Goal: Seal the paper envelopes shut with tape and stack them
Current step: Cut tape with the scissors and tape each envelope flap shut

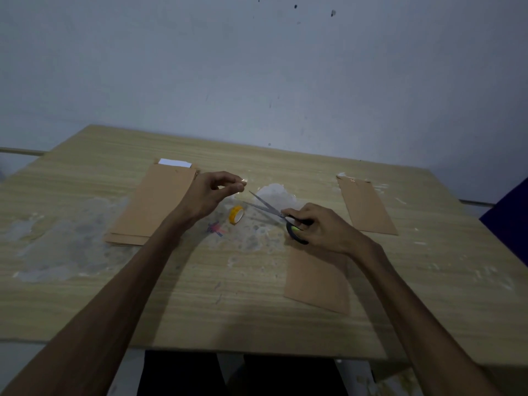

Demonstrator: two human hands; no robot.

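On the scuffed, pale wood-grain surface (85, 295) the left hand (210, 195) hovers with fingers (237, 188) pinching a small glossy bit of clear tape (243, 181), while the right hand (320, 228) grips black-handled scissors (274, 214), steel blades parted and pointing toward that tape. The small yellow tape roll (237, 214) stands on edge between the hands; flat brown paper envelopes lie around: a stack (154, 204) at left, one (317, 281) under the right wrist, another (365, 207) far right.

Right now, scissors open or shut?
Open. The scissors show two blades spread in a V toward the left hand; the right hand grips the black handles.
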